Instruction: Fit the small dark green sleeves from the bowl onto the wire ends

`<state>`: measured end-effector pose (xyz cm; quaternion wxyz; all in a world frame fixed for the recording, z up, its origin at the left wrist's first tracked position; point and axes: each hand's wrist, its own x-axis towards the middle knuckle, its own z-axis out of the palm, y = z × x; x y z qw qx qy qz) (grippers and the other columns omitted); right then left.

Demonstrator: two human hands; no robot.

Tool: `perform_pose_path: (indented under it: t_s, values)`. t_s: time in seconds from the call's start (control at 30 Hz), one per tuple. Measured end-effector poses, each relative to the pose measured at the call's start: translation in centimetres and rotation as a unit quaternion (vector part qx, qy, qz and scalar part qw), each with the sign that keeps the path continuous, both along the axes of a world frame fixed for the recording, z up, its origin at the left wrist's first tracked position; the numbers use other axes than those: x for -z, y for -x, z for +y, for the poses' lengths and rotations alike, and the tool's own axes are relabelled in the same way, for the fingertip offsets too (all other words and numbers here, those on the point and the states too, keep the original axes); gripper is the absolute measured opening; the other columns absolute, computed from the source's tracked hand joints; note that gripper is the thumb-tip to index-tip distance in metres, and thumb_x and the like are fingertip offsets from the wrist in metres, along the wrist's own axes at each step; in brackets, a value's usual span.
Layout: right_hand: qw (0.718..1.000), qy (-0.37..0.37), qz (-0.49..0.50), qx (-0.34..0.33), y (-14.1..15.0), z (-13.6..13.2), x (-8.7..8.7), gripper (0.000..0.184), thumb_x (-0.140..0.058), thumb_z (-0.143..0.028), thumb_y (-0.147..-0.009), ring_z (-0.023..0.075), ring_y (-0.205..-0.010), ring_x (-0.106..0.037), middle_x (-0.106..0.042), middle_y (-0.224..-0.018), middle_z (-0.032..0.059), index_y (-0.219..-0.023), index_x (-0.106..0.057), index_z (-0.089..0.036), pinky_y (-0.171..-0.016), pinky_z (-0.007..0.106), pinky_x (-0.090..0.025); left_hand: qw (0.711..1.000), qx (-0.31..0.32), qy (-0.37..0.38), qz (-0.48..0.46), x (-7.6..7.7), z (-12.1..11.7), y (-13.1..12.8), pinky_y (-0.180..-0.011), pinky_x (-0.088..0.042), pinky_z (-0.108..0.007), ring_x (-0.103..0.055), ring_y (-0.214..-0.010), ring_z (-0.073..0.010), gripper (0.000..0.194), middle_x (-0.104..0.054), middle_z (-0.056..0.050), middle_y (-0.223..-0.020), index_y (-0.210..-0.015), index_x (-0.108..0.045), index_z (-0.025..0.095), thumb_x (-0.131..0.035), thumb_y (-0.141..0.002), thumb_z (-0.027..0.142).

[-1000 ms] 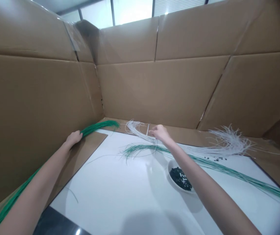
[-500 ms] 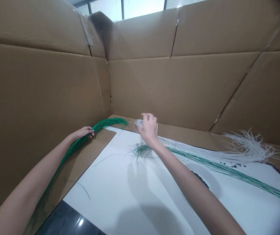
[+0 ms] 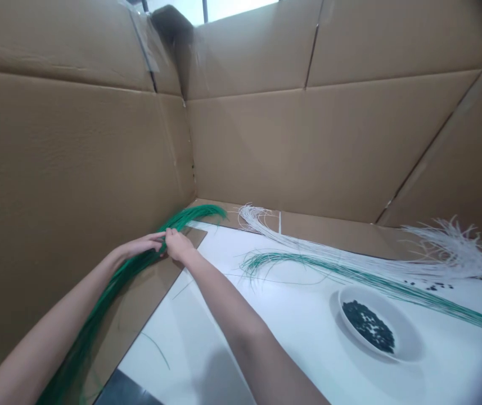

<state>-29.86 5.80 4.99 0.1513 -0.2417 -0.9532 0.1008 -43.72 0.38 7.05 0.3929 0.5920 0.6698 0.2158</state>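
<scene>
A thick bundle of long green strands (image 3: 101,304) runs along the left side, its far end curving right near the corner. My left hand (image 3: 145,245) is closed around it, fingers pointing right. Right beside it, my right hand (image 3: 178,245) pinches at the same bundle, fingertips touching or nearly touching those of my left. Exactly how many strands the right fingers grip is hidden. On the white tabletop (image 3: 283,315) lies a thinner bunch of green strands (image 3: 367,281), stretching off to the right edge.
Behind the thinner bunch lies a long bunch of white strands (image 3: 333,251), frayed at both ends. A white bowl (image 3: 411,346) holds small dark pieces (image 3: 367,326); several more are scattered behind it. Tall cardboard walls (image 3: 257,146) stand left and behind. A dark glossy panel (image 3: 129,391) lies at the front.
My right hand has moved left from over the white strands to the green bundle beside my left hand. The view has shifted a little, and the bowl now shows fully.
</scene>
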Motion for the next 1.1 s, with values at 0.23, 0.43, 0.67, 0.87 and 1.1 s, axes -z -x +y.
perform_pose_path:
  t_s: [0.23, 0.43, 0.67, 0.87, 1.1]
  values:
    - [0.997, -0.059, -0.040, -0.023, -1.2, 1.3, 0.4, 0.023, -0.051, -0.021, -0.078, 0.0240, -0.094, -0.057, -0.061, -0.097, 0.0160, -0.094, -0.059, -0.007, -0.077, 0.034, -0.045, 0.992, -0.045, -0.057, 0.098, 1.9, 0.0, 1.4, -0.077, -0.042, -0.028, -0.054, -0.085, -0.0192, 0.038, -0.061, -0.002, -0.085, -0.096, -0.054, 0.019, -0.042, -0.065, 0.037]
    - [0.991, -0.103, -0.055, -0.059, -3.1, 2.2, 0.0, 0.025, -0.048, -0.029, -0.080, 0.0232, -0.094, -0.056, -0.060, -0.096, 0.0124, -0.092, -0.060, -0.010, -0.079, 0.033, -0.044, 0.986, -0.055, -0.068, 0.145, 1.9, -1.8, 1.6, -0.087, -0.038, -0.031, -0.054, -0.088, -0.0204, 0.037, -0.062, -0.004, -0.090, -0.080, -0.060, 0.020, -0.039, -0.068, 0.049]
    - [0.988, -0.119, -0.059, -0.074, -5.2, 1.6, -1.0, 0.027, -0.044, -0.030, -0.082, 0.0233, -0.094, -0.054, -0.056, -0.100, 0.0113, -0.099, -0.056, -0.013, -0.077, 0.035, -0.043, 0.956, 0.014, -0.100, 0.277, 2.5, -5.1, 2.4, -0.104, -0.018, -0.032, -0.046, -0.111, -0.0199, 0.050, -0.056, -0.005, -0.115, -0.102, -0.060, 0.021, -0.029, -0.078, 0.052]
    - [0.989, -0.118, -0.057, -0.072, -6.7, 1.8, -1.5, 0.027, -0.042, -0.027, -0.083, 0.0225, -0.095, -0.051, -0.054, -0.102, 0.0126, -0.100, -0.055, -0.012, -0.081, 0.034, -0.040, 0.929, 0.037, -0.109, 0.353, 2.5, -7.6, 3.3, -0.106, -0.015, -0.034, -0.024, -0.128, -0.0206, 0.055, -0.044, -0.001, -0.130, -0.112, -0.055, 0.021, -0.022, -0.082, 0.053]
    - [0.989, -0.106, -0.077, -0.063, -6.9, 2.0, -1.2, 0.027, -0.040, -0.022, -0.081, 0.0240, -0.096, -0.051, -0.053, -0.103, 0.0141, -0.100, -0.055, -0.010, -0.081, 0.035, -0.040, 0.904, -0.123, -0.137, 0.387, 3.6, -9.6, 1.6, -0.102, -0.025, -0.034, -0.034, -0.122, -0.0247, 0.068, -0.034, -0.011, -0.135, -0.130, -0.031, 0.014, -0.027, -0.078, 0.057]
